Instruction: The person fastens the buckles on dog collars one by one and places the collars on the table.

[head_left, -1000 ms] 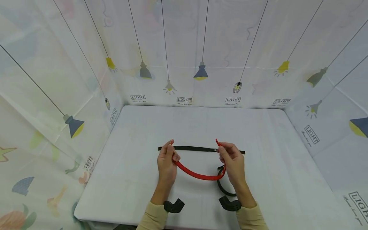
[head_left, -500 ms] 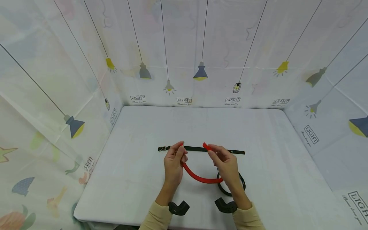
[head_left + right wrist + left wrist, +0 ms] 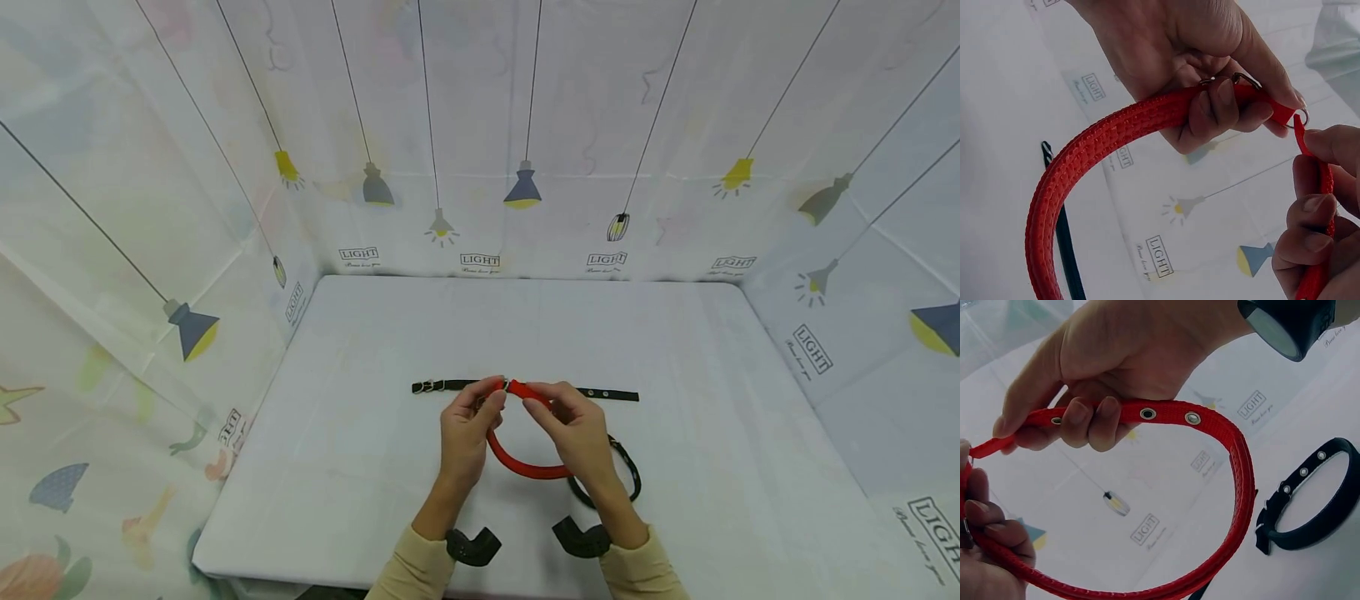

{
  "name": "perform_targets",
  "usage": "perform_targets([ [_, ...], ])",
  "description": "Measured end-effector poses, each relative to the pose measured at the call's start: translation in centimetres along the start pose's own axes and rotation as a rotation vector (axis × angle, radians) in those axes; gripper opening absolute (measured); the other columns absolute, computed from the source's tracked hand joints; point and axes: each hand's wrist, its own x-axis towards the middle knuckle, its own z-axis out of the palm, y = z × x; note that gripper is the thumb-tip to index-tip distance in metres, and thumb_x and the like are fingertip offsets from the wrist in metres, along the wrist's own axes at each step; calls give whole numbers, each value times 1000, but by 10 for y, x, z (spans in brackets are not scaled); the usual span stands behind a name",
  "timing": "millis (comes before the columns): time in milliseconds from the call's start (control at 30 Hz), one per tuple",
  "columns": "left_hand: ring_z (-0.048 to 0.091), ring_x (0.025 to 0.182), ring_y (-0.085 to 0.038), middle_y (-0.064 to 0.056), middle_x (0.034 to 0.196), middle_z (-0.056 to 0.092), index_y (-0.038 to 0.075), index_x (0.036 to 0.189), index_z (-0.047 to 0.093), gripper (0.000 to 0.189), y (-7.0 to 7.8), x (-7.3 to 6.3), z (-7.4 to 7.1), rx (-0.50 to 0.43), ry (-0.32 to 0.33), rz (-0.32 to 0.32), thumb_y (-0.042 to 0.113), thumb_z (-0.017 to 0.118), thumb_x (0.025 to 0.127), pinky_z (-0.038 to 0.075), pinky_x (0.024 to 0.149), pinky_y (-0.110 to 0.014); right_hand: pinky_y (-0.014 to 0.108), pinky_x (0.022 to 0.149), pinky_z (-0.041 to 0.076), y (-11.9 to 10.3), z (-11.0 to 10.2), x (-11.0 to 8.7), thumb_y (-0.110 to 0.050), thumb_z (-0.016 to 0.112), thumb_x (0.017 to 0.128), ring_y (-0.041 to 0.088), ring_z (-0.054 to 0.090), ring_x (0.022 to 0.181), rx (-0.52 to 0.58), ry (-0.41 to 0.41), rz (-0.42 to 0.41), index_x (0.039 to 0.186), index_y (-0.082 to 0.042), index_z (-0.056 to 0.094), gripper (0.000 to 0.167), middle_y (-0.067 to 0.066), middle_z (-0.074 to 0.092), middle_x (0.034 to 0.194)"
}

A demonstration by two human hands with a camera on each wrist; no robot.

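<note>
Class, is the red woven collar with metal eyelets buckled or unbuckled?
Unbuckled: on the red woven collar, visible eyelets are empty; the left hand holds the buckle end, the right hand the opposite tip.

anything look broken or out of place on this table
No, nothing stands out. The red collar, held by the left hand and right hand, shows no visible damage. The black loop and straight black strap lie in different shapes, but neither looks damaged where visible.

From here I count one red strap, two black straps and one white table. There are two hands and two black wrist cameras.
</note>
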Motion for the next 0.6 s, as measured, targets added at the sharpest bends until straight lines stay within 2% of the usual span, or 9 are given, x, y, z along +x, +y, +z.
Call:
perform_targets([
  [133, 55, 79, -11, 2, 93, 65, 5, 122, 68, 31, -2, 0, -1, 47, -10, 6, 20, 70, 95, 49, 68, -18, 20, 63, 49, 2, 1, 1, -3, 70, 92, 11, 54, 72, -17, -21, -45, 113, -4, 72, 22, 11, 71, 97],
  [333, 56, 79, -10, 2, 93, 67, 4, 122, 69, 31, 0, 0, -2, 61, -33, 4, 18, 70, 95, 50, 68, -18, 20, 64, 50, -1, 0, 1, 0, 69, 91, 8, 54, 70, -38, -41, -96, 111, -4, 73, 20, 9, 69, 93],
  [500, 54, 76, -9, 2, 89, 65, 3, 123, 69, 31, 2, 0, -4, 72, -76, 10, 16, 69, 95, 48, 65, -19, 19, 61, 47, -8, -1, 0, 2, 69, 90, 7, 50, 67, -80, -52, -129, 107, -3, 73, 18, 6, 65, 88],
  [600, 53, 75, -8, 3, 88, 63, 4, 123, 69, 31, 3, 0, -5, 94, -102, 9, 18, 69, 95, 47, 64, -20, 18, 57, 44, -5, -2, 1, 4, 69, 90, 7, 47, 65, -106, -62, -164, 106, -1, 73, 17, 6, 62, 85],
])
